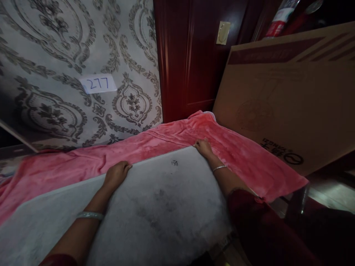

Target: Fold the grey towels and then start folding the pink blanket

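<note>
We see grey-white sheet [180, 188] stopping short of patterned wall [102, 111] and carton [291, 99], clear strip of pink blanket [241, 147] between. Left hand [116, 174] and right hand [203, 147], fingers curled closed, pinch sheet's far edge, right at corner. Near side runs beyond frame; left forearm [83, 234] hides part; small dark mark [174, 162] we cannot read.

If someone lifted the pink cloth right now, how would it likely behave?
The pink cloth would probably sag, judging by its loose wrinkles. Its plush-looking surface suggests softness, not slipperiness. The pale sheet seemingly lying over it might shift too.
</note>
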A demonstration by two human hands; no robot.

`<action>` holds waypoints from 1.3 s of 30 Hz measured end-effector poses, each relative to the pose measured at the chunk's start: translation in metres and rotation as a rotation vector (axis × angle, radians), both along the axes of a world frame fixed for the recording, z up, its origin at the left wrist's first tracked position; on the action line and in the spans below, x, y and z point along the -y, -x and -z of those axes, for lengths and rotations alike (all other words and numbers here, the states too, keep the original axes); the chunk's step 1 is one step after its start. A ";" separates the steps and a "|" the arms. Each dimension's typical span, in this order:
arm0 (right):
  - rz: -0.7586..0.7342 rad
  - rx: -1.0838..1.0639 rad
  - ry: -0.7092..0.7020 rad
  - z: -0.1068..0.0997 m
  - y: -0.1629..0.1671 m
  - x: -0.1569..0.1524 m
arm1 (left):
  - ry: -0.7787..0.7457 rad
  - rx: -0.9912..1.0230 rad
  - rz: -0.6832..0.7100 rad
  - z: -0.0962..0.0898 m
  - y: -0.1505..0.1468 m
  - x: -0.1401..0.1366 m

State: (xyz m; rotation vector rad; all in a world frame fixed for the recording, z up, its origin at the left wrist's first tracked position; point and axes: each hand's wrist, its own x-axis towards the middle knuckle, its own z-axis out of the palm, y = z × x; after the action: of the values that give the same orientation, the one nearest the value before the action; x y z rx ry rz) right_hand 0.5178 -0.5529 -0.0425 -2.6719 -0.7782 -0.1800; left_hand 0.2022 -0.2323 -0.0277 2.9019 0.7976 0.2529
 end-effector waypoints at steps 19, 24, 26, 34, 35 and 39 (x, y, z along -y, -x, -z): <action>-0.169 0.167 0.234 0.041 0.084 0.005 | -0.023 0.061 -0.013 0.006 0.007 0.019; -0.208 0.229 0.161 0.059 0.072 0.010 | -0.043 0.012 -0.066 0.000 0.039 0.001; -0.219 0.227 0.143 0.065 0.067 0.011 | -0.050 -0.004 -0.117 -0.006 0.067 -0.013; -0.201 0.145 0.149 0.072 0.061 0.008 | -0.057 0.041 -0.658 -0.019 0.203 -0.060; -0.201 0.143 0.141 0.073 0.060 0.008 | -0.040 0.055 -0.723 -0.018 0.211 -0.065; -0.212 0.155 0.124 0.075 0.058 0.008 | 0.087 0.116 -0.887 -0.014 0.221 -0.084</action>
State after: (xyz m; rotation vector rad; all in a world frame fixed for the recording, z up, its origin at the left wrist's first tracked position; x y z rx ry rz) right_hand 0.4599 -0.5613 -0.1178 -2.6889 -1.1493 -0.2956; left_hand -0.0188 -0.1482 -0.0142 2.2322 1.9473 0.4321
